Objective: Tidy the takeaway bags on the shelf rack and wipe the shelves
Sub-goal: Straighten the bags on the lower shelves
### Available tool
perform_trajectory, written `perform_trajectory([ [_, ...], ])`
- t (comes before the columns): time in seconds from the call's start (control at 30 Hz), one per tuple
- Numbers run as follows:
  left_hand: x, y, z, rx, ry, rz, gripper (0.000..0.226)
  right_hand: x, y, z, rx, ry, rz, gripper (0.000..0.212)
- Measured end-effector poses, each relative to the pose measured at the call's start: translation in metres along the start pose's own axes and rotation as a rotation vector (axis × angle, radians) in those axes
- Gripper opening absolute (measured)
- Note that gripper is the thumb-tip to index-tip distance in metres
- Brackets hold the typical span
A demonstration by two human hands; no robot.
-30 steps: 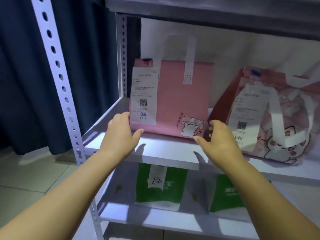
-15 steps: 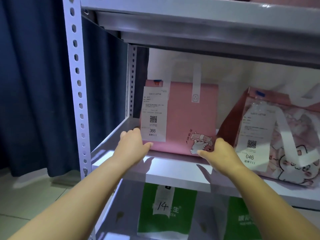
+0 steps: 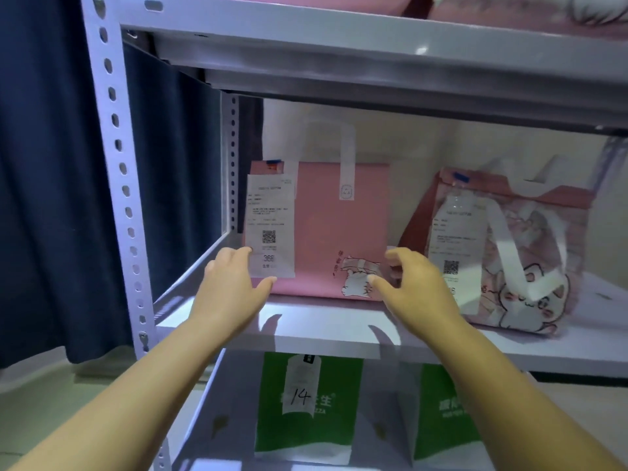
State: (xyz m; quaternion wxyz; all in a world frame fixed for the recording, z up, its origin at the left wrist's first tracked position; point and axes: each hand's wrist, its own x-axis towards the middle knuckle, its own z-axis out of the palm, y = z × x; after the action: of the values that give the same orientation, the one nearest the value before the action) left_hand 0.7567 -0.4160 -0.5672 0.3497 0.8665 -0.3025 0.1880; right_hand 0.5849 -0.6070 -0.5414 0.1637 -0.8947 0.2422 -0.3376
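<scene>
A flat pink takeaway bag (image 3: 326,229) with a white handle and a receipt (image 3: 270,226) numbered 366 stands upright at the left end of the middle shelf (image 3: 323,329). My left hand (image 3: 231,287) holds its lower left corner, thumb in front and fingers at the side. The lower right corner is in my right hand (image 3: 414,287), with the fingers curled round the edge. A second pink bag (image 3: 516,260), printed with a cat and carrying its own receipt, leans tilted to the right.
The upper shelf (image 3: 373,52) hangs close above the bags, with more pink bags on top. Two green bags (image 3: 306,402) (image 3: 445,413) stand on the lower shelf. A perforated white post (image 3: 115,164) rises at the left, against a dark blue curtain (image 3: 44,164).
The view has tilted upward, showing the upper shelf. Both hands have stayed at the lower corners of the flat pink bag, which looks a little more upright.
</scene>
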Motion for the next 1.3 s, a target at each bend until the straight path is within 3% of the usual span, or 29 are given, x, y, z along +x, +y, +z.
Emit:
perform_trajectory([
  [0.1,-0.014,0.018,0.001,-0.055,-0.017,0.087,0.053,-0.016,0.007,-0.018,0.005,0.090,-0.125,0.025],
  [0.17,-0.023,0.036,0.003,-0.084,-0.033,0.153,0.044,-0.026,0.016,-0.029,0.013,0.111,-0.129,0.022],
  [0.3,-0.037,0.081,0.012,-0.137,-0.077,0.269,0.034,-0.040,0.049,-0.051,0.019,0.132,-0.039,0.022],
  [0.5,-0.047,0.142,0.045,-0.190,-0.136,0.380,0.038,-0.054,0.113,-0.092,-0.049,0.226,0.131,0.017],
  [0.6,-0.049,0.164,0.066,-0.193,-0.145,0.383,0.043,-0.055,0.141,-0.108,-0.061,0.313,0.204,0.019],
  [0.7,-0.047,0.177,0.084,-0.150,-0.158,0.316,0.061,-0.050,0.163,-0.116,-0.063,0.353,0.284,0.039],
  [0.8,-0.045,0.184,0.097,-0.078,-0.211,0.235,0.067,-0.040,0.178,-0.117,-0.081,0.286,0.353,0.054],
  [1.0,-0.043,0.190,0.108,-0.040,-0.307,0.229,0.048,-0.021,0.198,-0.105,0.035,0.020,0.453,0.047],
  [1.13,-0.042,0.193,0.110,-0.052,-0.294,0.232,0.039,-0.014,0.205,-0.103,0.130,0.037,0.420,0.045],
  [1.3,-0.045,0.193,0.112,-0.049,-0.297,0.222,0.060,-0.013,0.213,-0.101,0.147,0.066,0.394,0.047],
])
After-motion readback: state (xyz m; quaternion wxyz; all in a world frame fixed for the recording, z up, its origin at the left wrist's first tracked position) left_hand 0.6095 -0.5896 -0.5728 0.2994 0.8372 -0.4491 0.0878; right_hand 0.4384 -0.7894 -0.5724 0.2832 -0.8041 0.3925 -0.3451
